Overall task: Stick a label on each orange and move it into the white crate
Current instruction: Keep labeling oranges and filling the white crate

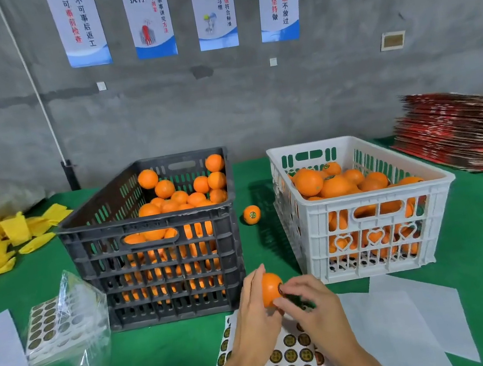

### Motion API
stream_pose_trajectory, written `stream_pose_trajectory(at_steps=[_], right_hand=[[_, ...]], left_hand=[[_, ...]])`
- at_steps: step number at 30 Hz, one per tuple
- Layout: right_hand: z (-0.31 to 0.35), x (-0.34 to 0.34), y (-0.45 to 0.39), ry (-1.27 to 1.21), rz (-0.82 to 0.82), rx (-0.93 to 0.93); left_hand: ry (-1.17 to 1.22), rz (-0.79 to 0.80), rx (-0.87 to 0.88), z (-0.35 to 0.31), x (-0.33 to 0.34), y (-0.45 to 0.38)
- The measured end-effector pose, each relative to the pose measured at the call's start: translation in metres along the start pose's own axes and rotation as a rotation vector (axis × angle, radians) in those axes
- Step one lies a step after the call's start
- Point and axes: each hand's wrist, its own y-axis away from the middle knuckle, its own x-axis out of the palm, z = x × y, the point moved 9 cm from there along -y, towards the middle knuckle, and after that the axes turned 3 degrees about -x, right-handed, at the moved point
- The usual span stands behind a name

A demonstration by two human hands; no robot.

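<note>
Left hand [254,309] cupped the orange [270,292] over the sticker sheet [287,364] on the counter [477,241], fingers curled round its left side. Right hand [310,305] pinched a label [280,288] against the fruit's right face. White crate [371,260] sat ahead-right, nearer the right hand, so transfer likely went forward and right over the near rim.

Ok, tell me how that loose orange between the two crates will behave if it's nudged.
The loose orange is round and sits free on the flat green cloth, so it will probably roll. It touches neither the black crate nor the white crate, so nothing would stop it at once. Its skin looks firm, so it likely won't dent.
</note>
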Motion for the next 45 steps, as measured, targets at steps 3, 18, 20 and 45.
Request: stream_pose_trajectory(at_steps=[3,18,20,45], right_hand=[[0.019,0.0,0.003,0.216,0.011,-0.128],[0.104,-0.138,-0.136,0.332,-0.343,-0.179],[0.102,-0.152,-0.142,0.393,-0.381,-0.124],[0.135,0.146,-0.28,0.024,0.42,0.072]], left_hand=[[-0.02,-0.017,0.075,-0.012,-0.007,-0.006],[-0.078,0.052,0.391,-0.238,0.007,-0.162],[-0.304,0.115,0.454,-0.251,0.026,-0.174],[-1.007,0.613,-0.549,0.007,-0.154,-0.242]])
